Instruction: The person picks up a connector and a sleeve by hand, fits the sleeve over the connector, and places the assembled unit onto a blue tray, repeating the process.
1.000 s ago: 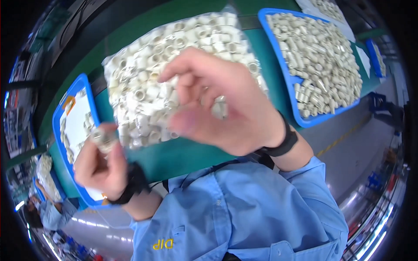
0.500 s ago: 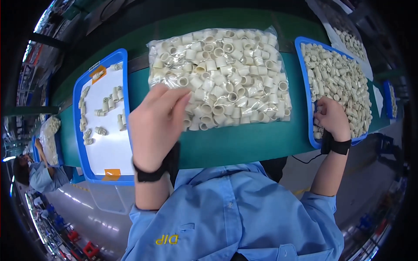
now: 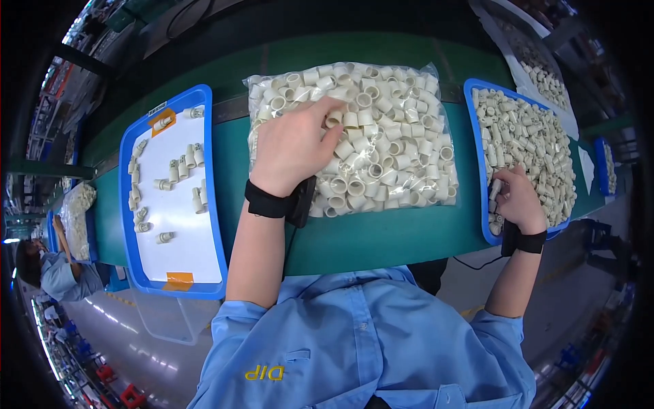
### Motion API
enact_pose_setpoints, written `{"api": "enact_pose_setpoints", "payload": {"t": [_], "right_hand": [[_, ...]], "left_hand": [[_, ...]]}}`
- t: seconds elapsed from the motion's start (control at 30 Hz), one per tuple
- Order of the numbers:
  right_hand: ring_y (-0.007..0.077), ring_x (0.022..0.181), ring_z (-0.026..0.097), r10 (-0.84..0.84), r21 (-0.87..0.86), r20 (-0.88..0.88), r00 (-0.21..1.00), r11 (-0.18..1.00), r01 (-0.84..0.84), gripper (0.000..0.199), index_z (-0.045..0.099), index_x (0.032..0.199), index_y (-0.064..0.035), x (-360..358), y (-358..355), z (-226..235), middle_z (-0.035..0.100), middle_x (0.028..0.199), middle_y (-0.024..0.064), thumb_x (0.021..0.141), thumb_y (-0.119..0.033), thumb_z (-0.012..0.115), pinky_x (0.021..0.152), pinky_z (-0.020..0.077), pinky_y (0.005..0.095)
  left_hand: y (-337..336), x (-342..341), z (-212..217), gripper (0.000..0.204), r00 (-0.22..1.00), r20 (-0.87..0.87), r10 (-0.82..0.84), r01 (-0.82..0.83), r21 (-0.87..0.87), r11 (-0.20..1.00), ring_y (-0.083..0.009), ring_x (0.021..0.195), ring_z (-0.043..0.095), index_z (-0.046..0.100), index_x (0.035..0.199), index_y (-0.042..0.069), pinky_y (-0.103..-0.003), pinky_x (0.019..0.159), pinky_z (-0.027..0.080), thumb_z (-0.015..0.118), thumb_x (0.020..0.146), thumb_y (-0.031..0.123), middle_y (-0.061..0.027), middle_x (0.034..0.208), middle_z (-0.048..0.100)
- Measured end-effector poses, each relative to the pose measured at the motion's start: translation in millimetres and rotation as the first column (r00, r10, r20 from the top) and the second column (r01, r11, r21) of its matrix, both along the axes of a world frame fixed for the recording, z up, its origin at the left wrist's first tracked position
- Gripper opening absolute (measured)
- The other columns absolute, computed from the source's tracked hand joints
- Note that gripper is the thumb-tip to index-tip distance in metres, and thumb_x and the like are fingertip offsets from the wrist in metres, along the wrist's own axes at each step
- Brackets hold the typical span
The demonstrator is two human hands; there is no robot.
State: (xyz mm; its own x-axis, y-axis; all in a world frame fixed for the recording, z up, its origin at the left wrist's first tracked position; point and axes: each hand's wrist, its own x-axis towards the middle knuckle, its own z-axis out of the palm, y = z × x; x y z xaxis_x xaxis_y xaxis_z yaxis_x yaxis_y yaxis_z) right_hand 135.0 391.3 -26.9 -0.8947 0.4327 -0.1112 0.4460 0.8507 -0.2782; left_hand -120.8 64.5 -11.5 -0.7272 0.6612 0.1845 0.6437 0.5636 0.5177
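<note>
A clear bag [image 3: 381, 174] full of short off-white plastic sleeves lies in front of me. My left hand [image 3: 293, 146] reaches over its left half, thumb and forefinger apart around one of the sleeves [image 3: 333, 118]; no firm grip shows. On the right, my right hand [image 3: 521, 201] is closed at the near left corner of a blue tray [image 3: 477, 150] heaped with small off-white cylindrical parts. A small cylindrical part [image 3: 495, 189] sticks out between its thumb and fingers. Black bands circle both wrists.
At left, a blue tray [image 3: 218, 238] lined with white paper holds several scattered cylindrical parts [image 3: 174, 170]. A green mat [image 3: 381, 235] covers the table. Another person [image 3: 65, 273] works at the far left beside another bag. More parts [image 3: 545, 82] lie at the back right.
My left hand has moved away and to the right, onto the bag's sleeves. A loose part stands in the left tray's lower area. My right hand now shows a part at its fingertips.
</note>
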Motion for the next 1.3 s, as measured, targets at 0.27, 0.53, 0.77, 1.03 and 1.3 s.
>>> {"api": "enact_pose_setpoints", "payload": {"t": [0.27,0.53,0.77,1.03,1.3], "right_hand": [[0.0253,0.079,0.063,-0.030,-0.249,-0.051,0.998,0.968,0.016,0.040,0.065,0.109,-0.0016,14,20,-12,0.053,0.101,0.0129,0.073,0.013,0.058,0.073,0.0530,0.0341],[0.0229,0.080,0.061,-0.073,-0.001,-0.041,0.997,0.997,0.073,0.029,0.063,0.101,-0.0002,0,5,-9,0.055,0.094,0.0099,0.074,0.012,0.063,0.069,0.0505,0.0316],[0.0171,0.085,0.063,-0.105,-0.171,-0.407,0.907,0.985,0.038,0.024,0.059,0.103,-0.0023,-15,-35,43,0.061,0.098,0.0067,0.082,0.005,0.066,0.070,0.0508,0.0280],[0.0150,0.078,0.063,0.158,-0.465,-0.582,0.798,0.740,-0.486,0.017,0.062,0.102,-0.0001,-115,-171,63,0.066,0.091,0.0087,0.085,-0.003,0.067,0.071,0.0493,0.0262],[0.0143,0.071,0.059,0.208,-0.309,-0.838,0.504,0.579,-0.754,0.025,0.068,0.109,-0.0010,-165,-162,22,0.064,0.083,0.0079,0.085,-0.007,0.068,0.063,0.0443,0.0260]], "left_hand": [[-5,-8,-10,0.022,0.999,0.009,-0.054,0.054,-0.010,0.998,-0.0317,0.077,0.068,0.064,0.100,0.012,-0.043,0.064,0.051,0.067,0.084,0.028,-0.0092,0.083,0.070],[-15,-11,-5,0.023,0.964,0.231,0.129,-0.145,0.051,0.988,-0.0149,0.066,0.064,0.059,0.093,0.006,-0.026,0.057,0.046,0.076,0.081,0.016,-0.0070,0.081,0.068],[-27,0,-13,0.019,0.911,0.136,-0.390,0.184,0.712,0.678,-0.0116,0.071,0.063,0.057,0.090,-0.001,-0.019,0.056,0.046,0.074,0.082,0.000,-0.0108,0.099,0.067],[-8,29,-13,0.027,0.663,0.322,-0.676,-0.141,0.940,0.309,-0.0181,0.076,0.069,0.061,0.112,-0.006,-0.025,0.056,0.056,0.068,0.086,-0.004,-0.0140,0.103,0.066],[-12,9,-16,0.033,0.921,0.137,-0.363,0.154,0.730,0.666,-0.0133,0.071,0.068,0.066,0.118,-0.003,-0.021,0.053,0.051,0.066,0.086,-0.006,-0.0084,0.091,0.068]]}}
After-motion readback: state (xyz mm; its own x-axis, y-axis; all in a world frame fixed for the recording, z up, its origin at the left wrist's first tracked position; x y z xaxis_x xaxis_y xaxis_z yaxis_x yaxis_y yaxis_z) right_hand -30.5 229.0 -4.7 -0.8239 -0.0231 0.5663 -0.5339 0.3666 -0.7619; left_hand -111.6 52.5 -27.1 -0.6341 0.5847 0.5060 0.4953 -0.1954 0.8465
